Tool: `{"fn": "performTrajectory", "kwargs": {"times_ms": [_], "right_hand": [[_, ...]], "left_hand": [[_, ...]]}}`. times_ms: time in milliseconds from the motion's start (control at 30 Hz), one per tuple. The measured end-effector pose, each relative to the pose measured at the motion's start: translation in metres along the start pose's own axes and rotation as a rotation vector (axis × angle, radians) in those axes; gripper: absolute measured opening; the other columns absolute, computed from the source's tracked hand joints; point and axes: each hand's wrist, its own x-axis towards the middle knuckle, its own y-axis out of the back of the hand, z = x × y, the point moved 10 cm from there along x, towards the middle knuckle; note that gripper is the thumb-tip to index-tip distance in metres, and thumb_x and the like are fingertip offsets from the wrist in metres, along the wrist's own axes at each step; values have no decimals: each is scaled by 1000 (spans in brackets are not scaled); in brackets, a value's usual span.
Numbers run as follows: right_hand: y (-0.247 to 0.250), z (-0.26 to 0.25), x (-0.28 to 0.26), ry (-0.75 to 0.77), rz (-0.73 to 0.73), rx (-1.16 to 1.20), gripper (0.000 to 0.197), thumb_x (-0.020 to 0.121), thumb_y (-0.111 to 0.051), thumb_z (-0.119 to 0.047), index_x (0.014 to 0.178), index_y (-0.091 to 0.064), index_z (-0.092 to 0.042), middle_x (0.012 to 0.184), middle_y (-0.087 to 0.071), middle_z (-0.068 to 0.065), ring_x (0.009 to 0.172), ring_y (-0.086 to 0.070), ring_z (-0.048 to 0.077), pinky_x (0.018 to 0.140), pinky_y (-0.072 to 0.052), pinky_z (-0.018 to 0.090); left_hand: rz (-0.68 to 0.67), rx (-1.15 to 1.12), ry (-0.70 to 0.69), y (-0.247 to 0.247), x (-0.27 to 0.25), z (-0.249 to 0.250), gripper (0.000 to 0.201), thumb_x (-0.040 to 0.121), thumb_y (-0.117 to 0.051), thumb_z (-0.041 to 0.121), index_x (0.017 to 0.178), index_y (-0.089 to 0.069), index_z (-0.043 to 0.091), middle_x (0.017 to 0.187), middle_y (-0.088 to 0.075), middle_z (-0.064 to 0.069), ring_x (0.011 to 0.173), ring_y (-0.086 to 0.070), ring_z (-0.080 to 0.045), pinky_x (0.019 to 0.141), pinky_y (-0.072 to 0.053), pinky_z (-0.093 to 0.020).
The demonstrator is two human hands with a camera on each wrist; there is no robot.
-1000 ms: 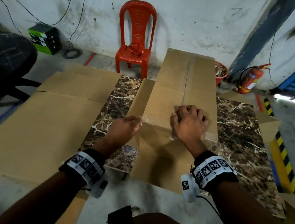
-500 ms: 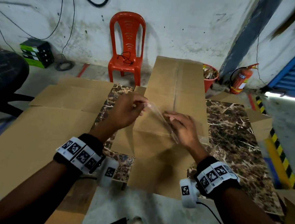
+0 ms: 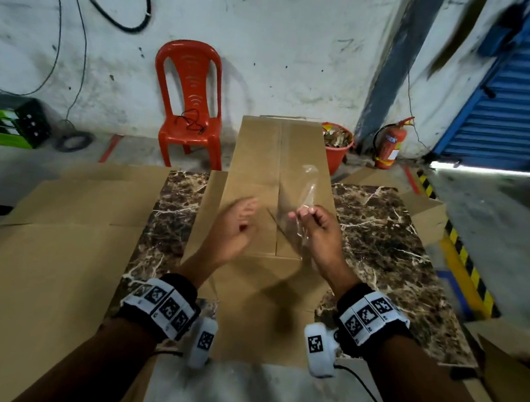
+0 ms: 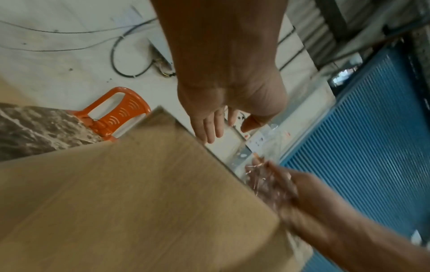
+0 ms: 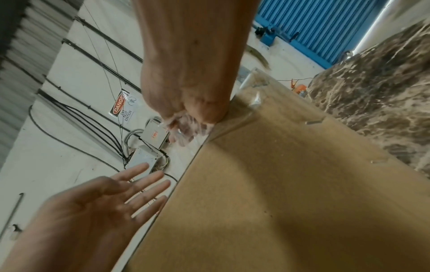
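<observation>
A flattened brown cardboard box (image 3: pixel 267 201) lies lengthwise on a dark marble table (image 3: pixel 379 236). My right hand (image 3: pixel 314 224) is raised above it and pinches a strip of clear tape (image 3: pixel 309 188), which sticks up from the fingers and also runs down across the hand. In the right wrist view the clear tape (image 5: pixel 186 127) is crumpled round the curled fingers. My left hand (image 3: pixel 235 227) hovers beside it with fingers straight and palm empty, apart from the tape. The left wrist view shows the left hand (image 4: pixel 218 127) open over the cardboard box (image 4: pixel 130 193).
More flat cardboard sheets (image 3: pixel 62 231) cover the table's left side. Behind stand a red plastic chair (image 3: pixel 190 104), a red bucket of scraps (image 3: pixel 337 143) and a fire extinguisher (image 3: pixel 388 144). A blue shutter (image 3: pixel 515 104) is at the right, with yellow-black floor striping (image 3: pixel 464 256).
Both hands have lifted off the box. The left hand let go of the tape and opened. The right hand pulled the strip free and now holds it up.
</observation>
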Motion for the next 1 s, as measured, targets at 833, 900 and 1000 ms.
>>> {"fn": "performTrajectory", "kwargs": {"times_ms": [833,900,1000], "right_hand": [[31,-19,-52,398,48,-843,9,95,-63,-15,98,-72,-14,96,-72,2,84,-63,16,75,-51,29],[62,-19,-46,250,173,-541,17,102,-53,-16,97,-65,-7,87,-69,6,73,-64,15,64,-53,29],[99,10,-39,-39,363,40,15,102,-49,-9,96,-57,2,87,-66,17,74,-66,28,65,-56,39]], "left_hand": [[-87,842,-137,-53,-1,7,42,91,-48,50,129,-55,33,133,-54,2,124,-43,-23,100,-36,-42],[-80,820,-156,-53,-2,10,40,93,-47,50,128,-53,31,132,-54,4,123,-45,-22,98,-36,-41],[-94,795,-164,-54,-1,11,38,93,-46,51,124,-54,30,132,-54,5,122,-45,-21,97,-35,-41]]}}
